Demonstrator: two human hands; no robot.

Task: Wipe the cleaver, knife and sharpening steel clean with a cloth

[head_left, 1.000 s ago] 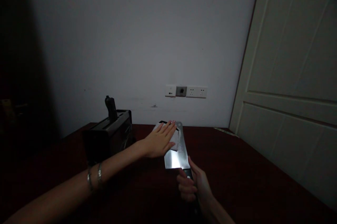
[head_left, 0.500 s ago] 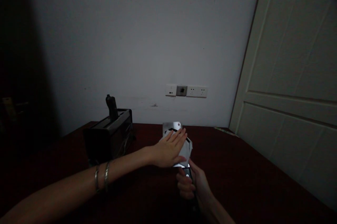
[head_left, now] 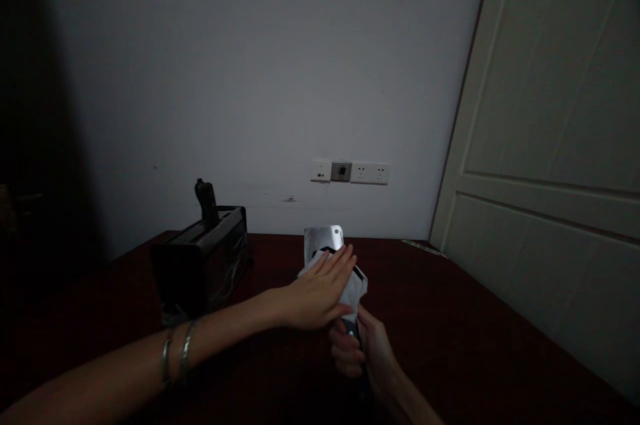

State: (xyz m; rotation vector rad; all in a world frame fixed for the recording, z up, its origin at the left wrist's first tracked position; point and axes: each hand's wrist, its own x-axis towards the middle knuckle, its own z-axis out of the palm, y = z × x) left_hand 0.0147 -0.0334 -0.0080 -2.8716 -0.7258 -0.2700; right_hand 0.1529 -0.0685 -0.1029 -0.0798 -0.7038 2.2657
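A cleaver [head_left: 320,239] with a broad, shiny blade and a dark handle points away from me, a small hole near its far corner. Around the handle, the fingers of my right hand [head_left: 370,353] are closed. A white cloth [head_left: 356,290] with a black marking covers the middle and near part of the blade. My left hand [head_left: 314,293] lies flat across that cloth, fingers stretched out, pressing it against the blade. Most of the cloth under the palm is hidden, as is the lower end of the handle.
On the dark red table [head_left: 440,325], a black knife block [head_left: 197,258] stands at the left with one black handle [head_left: 207,202] sticking up. Wall sockets [head_left: 350,172] sit behind the table. A pale panelled door [head_left: 545,145] is at the right.
My left hand and the cloth have slid a little toward the handle, so more of the blade's far end is bare. My right hand keeps its hold on the handle.
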